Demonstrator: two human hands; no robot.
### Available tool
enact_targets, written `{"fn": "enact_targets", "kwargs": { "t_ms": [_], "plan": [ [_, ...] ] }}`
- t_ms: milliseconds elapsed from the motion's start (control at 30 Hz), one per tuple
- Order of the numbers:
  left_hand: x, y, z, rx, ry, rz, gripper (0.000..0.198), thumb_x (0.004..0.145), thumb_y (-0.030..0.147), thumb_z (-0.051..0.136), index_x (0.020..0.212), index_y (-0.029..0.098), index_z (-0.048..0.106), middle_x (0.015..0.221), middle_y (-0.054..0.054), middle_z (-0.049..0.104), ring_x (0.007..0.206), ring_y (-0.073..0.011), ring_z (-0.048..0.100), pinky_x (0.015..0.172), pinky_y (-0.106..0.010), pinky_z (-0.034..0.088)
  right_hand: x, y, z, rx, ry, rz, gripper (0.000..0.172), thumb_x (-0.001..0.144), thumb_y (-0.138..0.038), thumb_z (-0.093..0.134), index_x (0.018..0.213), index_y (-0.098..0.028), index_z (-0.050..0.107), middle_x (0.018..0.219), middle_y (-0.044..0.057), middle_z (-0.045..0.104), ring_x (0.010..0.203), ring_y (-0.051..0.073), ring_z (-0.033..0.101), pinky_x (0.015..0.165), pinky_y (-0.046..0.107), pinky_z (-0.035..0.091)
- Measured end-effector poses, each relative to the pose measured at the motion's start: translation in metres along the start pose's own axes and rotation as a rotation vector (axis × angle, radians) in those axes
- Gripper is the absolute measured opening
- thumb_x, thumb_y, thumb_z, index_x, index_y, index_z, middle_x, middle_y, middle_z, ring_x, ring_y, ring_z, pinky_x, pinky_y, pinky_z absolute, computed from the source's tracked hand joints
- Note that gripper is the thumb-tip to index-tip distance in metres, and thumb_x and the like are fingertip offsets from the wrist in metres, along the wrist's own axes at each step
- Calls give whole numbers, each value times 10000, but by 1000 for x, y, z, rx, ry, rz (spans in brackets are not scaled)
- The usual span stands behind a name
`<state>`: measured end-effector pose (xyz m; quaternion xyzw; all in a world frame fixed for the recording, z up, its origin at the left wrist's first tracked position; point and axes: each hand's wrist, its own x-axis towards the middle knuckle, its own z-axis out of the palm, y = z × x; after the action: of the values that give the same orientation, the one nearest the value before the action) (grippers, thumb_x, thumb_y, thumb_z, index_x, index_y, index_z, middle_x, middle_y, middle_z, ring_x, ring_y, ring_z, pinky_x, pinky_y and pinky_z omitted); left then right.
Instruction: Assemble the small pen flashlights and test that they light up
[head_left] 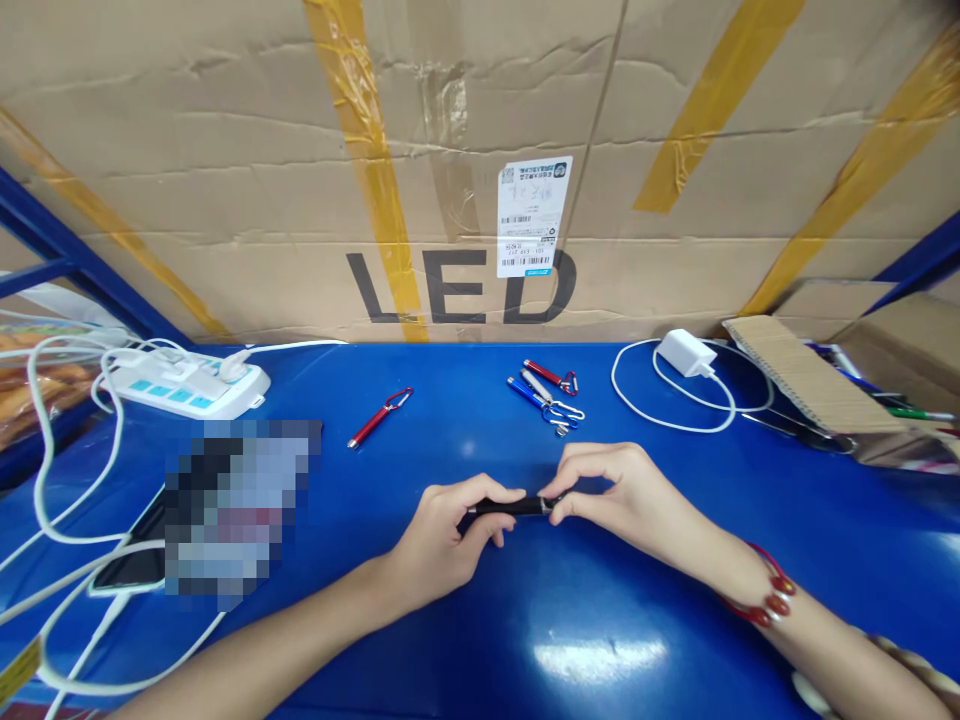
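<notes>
A slim black keychain flashlight (517, 506) is held level over the blue table, between both of my hands. My left hand (454, 525) pinches its left part between thumb and fingers. At its other end, the thumb and fingertips of my right hand (607, 485) close on the tip and partly hide it. Beyond my hands lie a red keychain flashlight (549, 375), a silver one (535, 384) and a blue one (527, 392), bunched together with their carabiner clips. Another red flashlight (367, 428) with a red clip rests apart, farther left.
A large taped cardboard box (277, 200) walls off the back. At left are a white power strip (195, 385), looping white cables and a phone (139, 550) beside a blurred-out screen. To the right sit a white charger (686, 354) and an open carton (795, 380) with pens.
</notes>
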<state>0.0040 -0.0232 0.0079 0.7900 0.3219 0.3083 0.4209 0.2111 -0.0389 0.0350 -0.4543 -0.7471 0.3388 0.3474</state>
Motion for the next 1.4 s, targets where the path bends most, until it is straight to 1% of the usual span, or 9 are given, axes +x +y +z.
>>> {"fn": "enact_targets", "kwargs": {
  "t_ms": [233, 367, 533, 633, 767, 1000, 1100, 1233, 1400],
  "plan": [
    [-2, -6, -1, 112, 29, 73, 198, 857, 144, 467, 969, 134, 631, 699, -26, 656, 583, -105, 605, 590, -180, 471, 0, 3, 13, 187, -8, 287, 86, 698, -216, 671, 638, -154, 666, 629, 6, 665, 566, 109, 588, 543, 209, 440],
    [0, -13, -6, 164, -80, 170, 324, 896, 150, 409, 1181, 208, 552, 836, -35, 640, 709, -119, 585, 673, -198, 460, 1, 4, 17, 370, -45, 424, 116, 698, -225, 661, 626, -144, 621, 603, 15, 674, 578, 115, 625, 574, 213, 472],
    [2, -13, -9, 182, -178, 168, 404, 914, 153, 358, 1298, 238, 449, 778, -20, 557, 664, -119, 513, 633, -203, 428, 4, 5, 20, 623, -40, 519, 297, 622, -297, 752, 753, -164, 522, 528, -44, 617, 536, 130, 648, 538, 222, 506],
    [2, -7, -7, 168, -184, 126, 381, 922, 174, 343, 1276, 239, 467, 795, -22, 568, 679, -127, 501, 643, -220, 420, 4, 6, 20, 708, -34, 490, 459, 584, -316, 785, 854, -200, 431, 509, -98, 569, 540, 145, 662, 525, 225, 516],
    [2, -3, -1, 45, -138, 23, 364, 920, 205, 332, 1239, 172, 504, 850, -46, 591, 700, -136, 495, 670, -246, 426, 3, 6, 22, 662, -41, 442, 405, 685, -404, 700, 892, -204, 415, 592, -89, 543, 575, 142, 671, 558, 244, 530],
    [3, 1, 3, -100, -113, -181, 416, 883, 232, 360, 1262, 118, 488, 757, -26, 554, 613, -120, 440, 596, -246, 407, 7, 4, 19, 409, 92, 244, 400, 757, -445, 623, 1030, -202, 461, 969, 62, 564, 878, 176, 610, 699, 306, 522],
    [2, 7, 5, -83, -138, -159, 413, 881, 226, 360, 1254, 103, 489, 794, -45, 568, 641, -130, 461, 624, -261, 416, 13, -4, 23, 453, 169, 187, 392, 842, -515, 479, 1098, -220, 442, 1062, 79, 543, 1045, 191, 547, 820, 340, 494],
    [0, 12, 8, -30, -127, -13, 306, 878, 177, 349, 1075, 123, 577, 806, -52, 590, 736, -158, 521, 733, -292, 435, 21, -18, 40, 453, 48, 243, 438, 902, -548, 314, 1139, -212, 466, 1063, 75, 560, 1021, 180, 566, 887, 359, 459],
    [-5, 9, 9, -12, -76, 33, 188, 855, 109, 345, 950, 181, 490, 784, -33, 590, 756, -170, 560, 713, -290, 447, 28, -27, 57, 403, -24, 307, 518, 893, -586, 266, 1115, -196, 525, 956, 68, 606, 797, 163, 635, 685, 300, 538]
  ]
}}
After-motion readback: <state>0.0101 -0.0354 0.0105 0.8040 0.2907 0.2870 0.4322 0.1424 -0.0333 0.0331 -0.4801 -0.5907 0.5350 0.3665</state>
